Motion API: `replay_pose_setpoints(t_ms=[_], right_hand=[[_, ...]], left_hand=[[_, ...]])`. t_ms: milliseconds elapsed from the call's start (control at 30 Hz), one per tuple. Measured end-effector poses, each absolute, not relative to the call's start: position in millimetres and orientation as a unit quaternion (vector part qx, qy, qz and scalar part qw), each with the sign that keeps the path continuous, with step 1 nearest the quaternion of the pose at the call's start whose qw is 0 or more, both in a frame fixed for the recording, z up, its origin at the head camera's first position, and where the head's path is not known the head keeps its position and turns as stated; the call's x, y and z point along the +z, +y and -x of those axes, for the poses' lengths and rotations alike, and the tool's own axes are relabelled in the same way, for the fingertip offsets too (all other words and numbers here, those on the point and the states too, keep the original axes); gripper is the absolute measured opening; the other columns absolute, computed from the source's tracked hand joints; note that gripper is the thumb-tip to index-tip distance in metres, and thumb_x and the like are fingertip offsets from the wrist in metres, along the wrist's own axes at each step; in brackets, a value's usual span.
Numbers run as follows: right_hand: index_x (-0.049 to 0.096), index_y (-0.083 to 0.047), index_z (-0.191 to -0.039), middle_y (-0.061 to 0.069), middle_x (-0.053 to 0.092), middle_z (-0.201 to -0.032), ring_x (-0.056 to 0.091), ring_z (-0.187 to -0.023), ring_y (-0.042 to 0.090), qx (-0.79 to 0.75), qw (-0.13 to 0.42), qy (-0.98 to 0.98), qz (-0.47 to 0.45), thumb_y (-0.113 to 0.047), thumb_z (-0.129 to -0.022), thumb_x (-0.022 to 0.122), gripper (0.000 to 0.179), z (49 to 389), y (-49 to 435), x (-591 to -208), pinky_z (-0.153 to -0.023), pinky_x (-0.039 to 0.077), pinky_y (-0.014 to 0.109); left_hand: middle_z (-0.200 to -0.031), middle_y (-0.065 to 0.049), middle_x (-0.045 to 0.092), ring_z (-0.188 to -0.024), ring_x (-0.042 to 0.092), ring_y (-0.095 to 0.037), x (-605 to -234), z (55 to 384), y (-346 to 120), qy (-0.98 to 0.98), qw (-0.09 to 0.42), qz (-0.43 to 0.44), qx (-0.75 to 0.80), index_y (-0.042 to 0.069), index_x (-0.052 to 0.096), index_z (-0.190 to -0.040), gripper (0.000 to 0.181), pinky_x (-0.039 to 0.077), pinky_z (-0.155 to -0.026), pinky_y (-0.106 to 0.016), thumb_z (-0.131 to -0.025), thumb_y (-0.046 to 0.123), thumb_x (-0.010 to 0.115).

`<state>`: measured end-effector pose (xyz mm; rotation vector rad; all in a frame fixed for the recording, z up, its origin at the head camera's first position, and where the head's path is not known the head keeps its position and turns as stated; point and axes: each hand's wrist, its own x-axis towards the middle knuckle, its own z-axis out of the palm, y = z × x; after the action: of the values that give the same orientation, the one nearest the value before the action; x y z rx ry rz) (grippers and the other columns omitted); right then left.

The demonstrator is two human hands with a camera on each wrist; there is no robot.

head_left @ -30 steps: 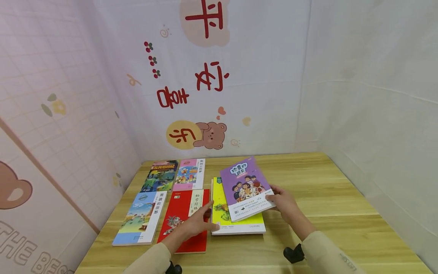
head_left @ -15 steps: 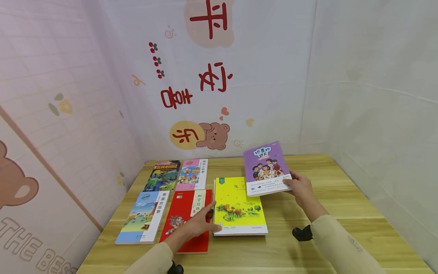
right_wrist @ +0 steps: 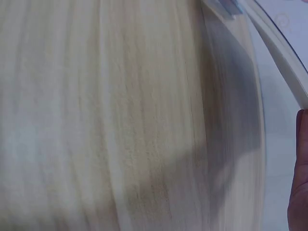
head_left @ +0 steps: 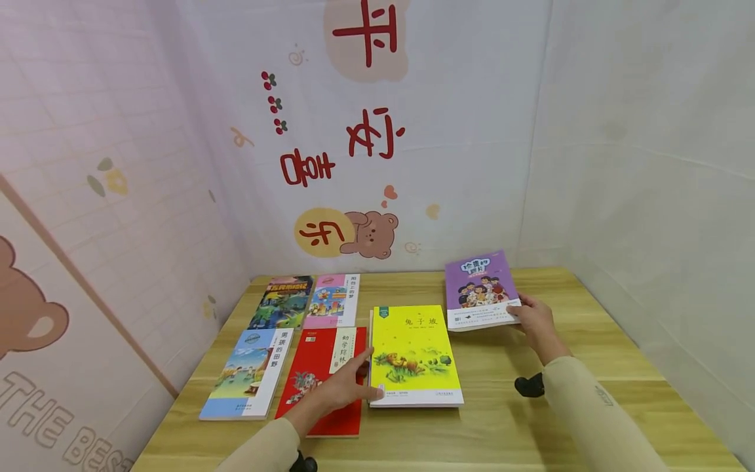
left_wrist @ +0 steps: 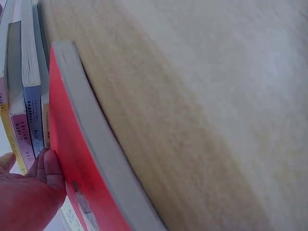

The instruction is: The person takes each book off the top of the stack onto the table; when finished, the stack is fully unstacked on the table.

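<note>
In the head view my right hand [head_left: 535,325] pinches the lower right corner of a purple book [head_left: 480,288], thumb on its cover. The book is held off the wooden table toward the back; its edge [right_wrist: 284,60] and shadow show in the right wrist view. My left hand [head_left: 337,393] rests at the lower left corner of a yellow book [head_left: 415,357]. This book tops a stack, whose blue spine [left_wrist: 33,113] shows in the left wrist view. The left fingers lie between the stack and a red book [head_left: 323,380].
Left of the red book lies a blue-and-white book [head_left: 248,373]. Behind are a dark green book [head_left: 282,301] and a pink-and-white book [head_left: 333,300]. The wooden table [head_left: 590,380] meets fabric-covered walls at the back and sides.
My right hand has carried the purple book off the yellow one, to the right and back, uncovering the yellow cover. It has lowered slightly since half a second ago. My left hand stays by the stack.
</note>
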<state>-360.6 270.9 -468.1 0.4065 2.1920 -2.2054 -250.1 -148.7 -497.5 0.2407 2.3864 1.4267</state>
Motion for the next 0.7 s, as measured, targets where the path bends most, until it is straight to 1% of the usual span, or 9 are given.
replay_pose_setpoints(t_ms=[100,200,267,333,467,567,633,667,700], right_hand=[[0.025,-0.005,-0.156,0.024,0.043,-0.143,0.060,-0.073,0.001,-0.695,0.000,0.706,-0.134,-0.003,-0.100,0.055,0.064,367,274,-476,-0.076,0.056,0.028],[0.028,-0.001,-0.155,0.016,0.058,-0.120,0.060,-0.070,0.002,-0.689,-0.001,0.714,-0.128,-0.002,-0.097,0.056,0.064,373,274,-484,-0.073,0.056,0.029],[0.029,0.000,-0.154,0.011,0.060,-0.111,0.060,-0.069,0.003,-0.683,0.003,0.719,-0.126,-0.001,-0.096,0.056,0.064,377,272,-489,-0.071,0.055,0.029],[0.029,0.000,-0.154,0.013,0.060,-0.114,0.060,-0.071,0.004,-0.684,0.011,0.719,-0.126,-0.001,-0.096,0.056,0.064,381,268,-493,-0.071,0.055,0.029],[0.027,0.000,-0.155,0.026,0.046,-0.138,0.060,-0.076,0.004,-0.684,0.020,0.718,-0.127,-0.003,-0.098,0.053,0.062,387,264,-495,-0.071,0.054,0.026],[0.027,0.000,-0.155,0.029,0.043,-0.142,0.060,-0.076,0.004,-0.679,0.019,0.724,-0.122,-0.004,-0.099,0.052,0.061,393,265,-495,-0.070,0.054,0.025],[0.027,0.001,-0.154,0.031,0.044,-0.140,0.062,-0.080,0.009,-0.666,0.017,0.737,-0.113,-0.005,-0.099,0.052,0.060,398,266,-495,-0.072,0.055,0.027],[0.027,0.001,-0.154,0.032,0.044,-0.140,0.064,-0.084,0.014,-0.658,0.016,0.745,-0.107,-0.005,-0.099,0.052,0.061,399,267,-495,-0.076,0.056,0.030],[0.025,0.002,-0.154,0.032,0.042,-0.143,0.065,-0.094,0.020,-0.644,0.015,0.758,-0.099,-0.006,-0.100,0.053,0.062,401,268,-495,-0.082,0.056,0.033]], left_hand=[[-0.135,-0.007,0.047,-0.121,0.043,-0.029,-497,250,-148,0.842,0.175,-0.082,0.504,0.017,0.029,-0.157,0.098,0.043,-0.102,-0.050,-0.078,0.028,0.085],[-0.136,-0.007,0.047,-0.122,0.042,-0.029,-497,250,-148,0.843,0.174,-0.080,0.502,0.018,0.029,-0.157,0.098,0.044,-0.101,-0.050,-0.078,0.028,0.085],[-0.137,-0.007,0.046,-0.123,0.042,-0.029,-497,250,-148,0.844,0.174,-0.078,0.501,0.018,0.029,-0.157,0.099,0.044,-0.101,-0.051,-0.077,0.028,0.086],[-0.138,-0.008,0.046,-0.123,0.042,-0.030,-497,249,-148,0.844,0.174,-0.078,0.501,0.018,0.028,-0.157,0.099,0.044,-0.101,-0.051,-0.077,0.028,0.086],[-0.137,-0.007,0.046,-0.122,0.042,-0.029,-496,248,-149,0.847,0.172,-0.074,0.497,0.018,0.029,-0.157,0.098,0.043,-0.102,-0.052,-0.078,0.029,0.085],[-0.137,-0.006,0.047,-0.122,0.043,-0.028,-496,249,-148,0.851,0.169,-0.071,0.492,0.019,0.029,-0.157,0.098,0.043,-0.102,-0.051,-0.077,0.031,0.085],[-0.137,-0.006,0.047,-0.122,0.043,-0.028,-495,249,-147,0.850,0.171,-0.070,0.493,0.019,0.030,-0.157,0.098,0.043,-0.102,-0.051,-0.077,0.031,0.085],[-0.137,-0.006,0.047,-0.122,0.043,-0.029,-494,249,-147,0.849,0.172,-0.072,0.494,0.019,0.030,-0.157,0.098,0.043,-0.102,-0.051,-0.077,0.030,0.085],[-0.136,-0.006,0.047,-0.121,0.043,-0.029,-494,249,-147,0.848,0.174,-0.073,0.496,0.019,0.030,-0.157,0.098,0.043,-0.102,-0.051,-0.077,0.030,0.085]])
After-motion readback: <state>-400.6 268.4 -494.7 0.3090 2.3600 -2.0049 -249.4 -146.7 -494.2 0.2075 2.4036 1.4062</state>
